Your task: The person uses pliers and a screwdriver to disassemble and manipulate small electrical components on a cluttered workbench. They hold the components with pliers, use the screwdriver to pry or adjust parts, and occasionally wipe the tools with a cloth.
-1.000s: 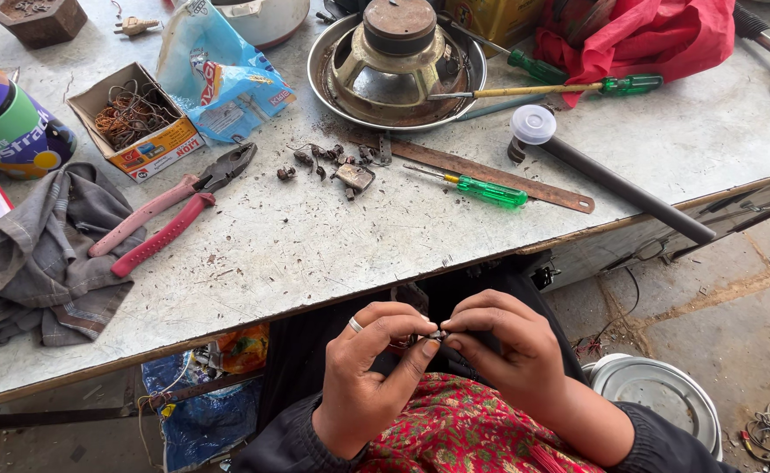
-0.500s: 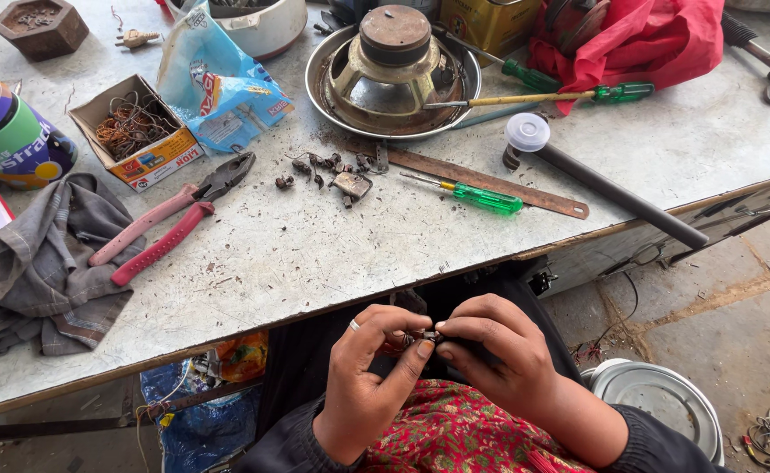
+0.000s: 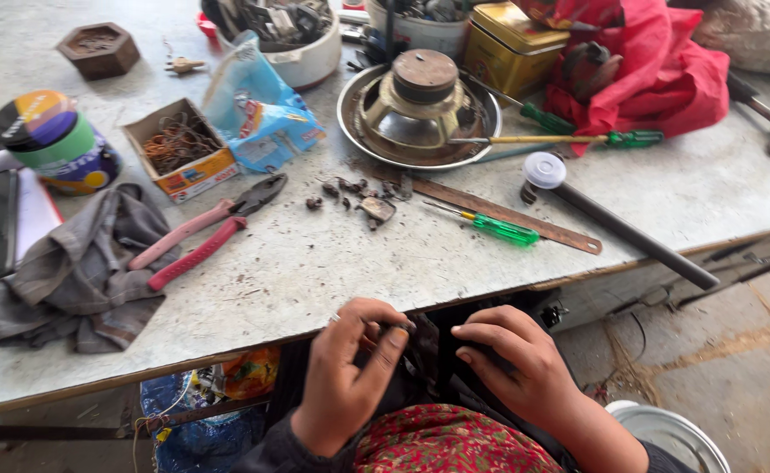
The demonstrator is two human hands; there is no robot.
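Both hands have dipped lower below the grey bench (image 3: pixel 332 271) edge; left hand (image 3: pixel 350 377) and right hand (image 3: pixel 512 368) pinch a small dark part (image 3: pixel 420 346) between them, equally near.

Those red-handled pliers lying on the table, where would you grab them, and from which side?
Take the pliers by the two red handles, near their free ends at the lower left beside the grey cloth. Come from above: they lie flat, the handles slightly spread, so fingers can close around both. The dark jaws point up and right towards the blue bag, where small metal scraps crowd the table.
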